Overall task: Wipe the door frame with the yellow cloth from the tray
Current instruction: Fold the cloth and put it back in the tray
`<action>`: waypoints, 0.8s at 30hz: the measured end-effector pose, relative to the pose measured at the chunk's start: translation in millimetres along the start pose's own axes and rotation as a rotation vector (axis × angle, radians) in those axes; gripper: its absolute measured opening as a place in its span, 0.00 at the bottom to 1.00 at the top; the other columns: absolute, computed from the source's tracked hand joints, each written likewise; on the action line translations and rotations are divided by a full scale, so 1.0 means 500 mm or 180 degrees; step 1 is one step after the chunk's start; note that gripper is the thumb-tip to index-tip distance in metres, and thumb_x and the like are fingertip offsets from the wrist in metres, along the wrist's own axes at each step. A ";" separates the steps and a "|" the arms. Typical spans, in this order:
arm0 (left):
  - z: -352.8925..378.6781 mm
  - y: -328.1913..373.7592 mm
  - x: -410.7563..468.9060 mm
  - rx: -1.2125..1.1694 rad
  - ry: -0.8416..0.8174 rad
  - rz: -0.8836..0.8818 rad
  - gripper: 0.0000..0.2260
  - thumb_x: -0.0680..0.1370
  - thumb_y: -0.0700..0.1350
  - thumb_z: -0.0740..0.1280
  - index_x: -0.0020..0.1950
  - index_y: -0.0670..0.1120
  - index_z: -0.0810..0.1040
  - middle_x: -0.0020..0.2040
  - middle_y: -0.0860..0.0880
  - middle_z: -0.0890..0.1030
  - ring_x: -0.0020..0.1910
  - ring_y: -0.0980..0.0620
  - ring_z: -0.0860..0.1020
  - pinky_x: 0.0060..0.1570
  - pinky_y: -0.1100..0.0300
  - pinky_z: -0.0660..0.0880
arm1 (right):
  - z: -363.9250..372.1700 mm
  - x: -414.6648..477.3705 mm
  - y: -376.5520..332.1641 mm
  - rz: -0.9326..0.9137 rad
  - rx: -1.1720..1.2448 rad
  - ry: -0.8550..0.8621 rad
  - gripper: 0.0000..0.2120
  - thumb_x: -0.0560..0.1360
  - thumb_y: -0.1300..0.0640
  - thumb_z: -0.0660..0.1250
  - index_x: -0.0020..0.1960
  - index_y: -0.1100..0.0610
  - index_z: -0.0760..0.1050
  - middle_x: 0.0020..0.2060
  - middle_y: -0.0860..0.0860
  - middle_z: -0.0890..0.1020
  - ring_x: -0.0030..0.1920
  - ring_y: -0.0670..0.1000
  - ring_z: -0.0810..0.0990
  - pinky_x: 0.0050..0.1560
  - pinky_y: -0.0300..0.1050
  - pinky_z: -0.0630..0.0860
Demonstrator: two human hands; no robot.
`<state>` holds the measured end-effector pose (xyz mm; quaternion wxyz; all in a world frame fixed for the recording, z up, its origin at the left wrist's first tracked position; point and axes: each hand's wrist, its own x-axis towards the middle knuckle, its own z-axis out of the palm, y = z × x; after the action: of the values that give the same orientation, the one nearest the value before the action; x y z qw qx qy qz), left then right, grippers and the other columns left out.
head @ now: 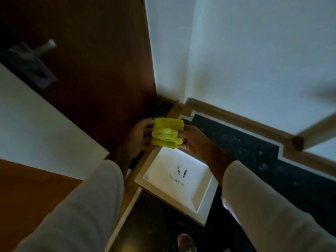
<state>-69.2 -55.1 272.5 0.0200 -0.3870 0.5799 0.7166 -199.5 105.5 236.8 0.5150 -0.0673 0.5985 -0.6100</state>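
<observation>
A folded yellow cloth (167, 133) is held between both my hands at the centre of the view. My left hand (139, 136) grips its left edge and my right hand (195, 140) grips its right edge. Directly below the cloth, a white square tray (201, 197) lies on the floor with some dark specks inside it. The brown wooden door (98, 70) stands to the left, and its edge meets the white frame and wall (167, 51) just above the cloth.
A metal door handle (39, 50) sticks out at the upper left. Wooden skirting (236, 119) runs along the white wall on the right above dark speckled floor (254, 151). A shoe tip (185, 242) shows at the bottom.
</observation>
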 end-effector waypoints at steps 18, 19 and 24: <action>0.073 -0.606 0.380 0.2041 0.0737 -0.0185 0.20 0.71 0.47 0.78 0.60 0.41 0.83 0.50 0.37 0.86 0.49 0.37 0.84 0.50 0.43 0.84 | -0.136 0.238 0.573 0.0327 -0.1953 0.1479 0.20 0.75 0.63 0.70 0.56 0.54 0.60 0.46 0.56 0.78 0.38 0.56 0.79 0.31 0.42 0.75; 0.073 -0.616 0.387 0.2141 0.0730 -0.0174 0.20 0.71 0.47 0.78 0.59 0.41 0.83 0.51 0.37 0.86 0.49 0.37 0.84 0.51 0.44 0.83 | -0.133 0.241 0.586 0.0217 -0.2142 0.1397 0.19 0.76 0.62 0.69 0.58 0.54 0.62 0.46 0.55 0.78 0.40 0.56 0.79 0.33 0.43 0.76; 0.069 -0.655 0.405 0.2725 0.0766 0.0071 0.21 0.70 0.51 0.78 0.59 0.44 0.81 0.55 0.41 0.85 0.55 0.38 0.82 0.52 0.48 0.80 | -0.138 0.253 0.622 0.0084 -0.3608 0.1217 0.20 0.77 0.52 0.69 0.66 0.48 0.67 0.48 0.55 0.82 0.42 0.57 0.80 0.40 0.48 0.78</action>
<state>-72.8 -4.1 -110.7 0.1030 -0.4182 0.8267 0.3620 -135.6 138.4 -98.5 0.2896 -0.2131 0.9135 -0.1905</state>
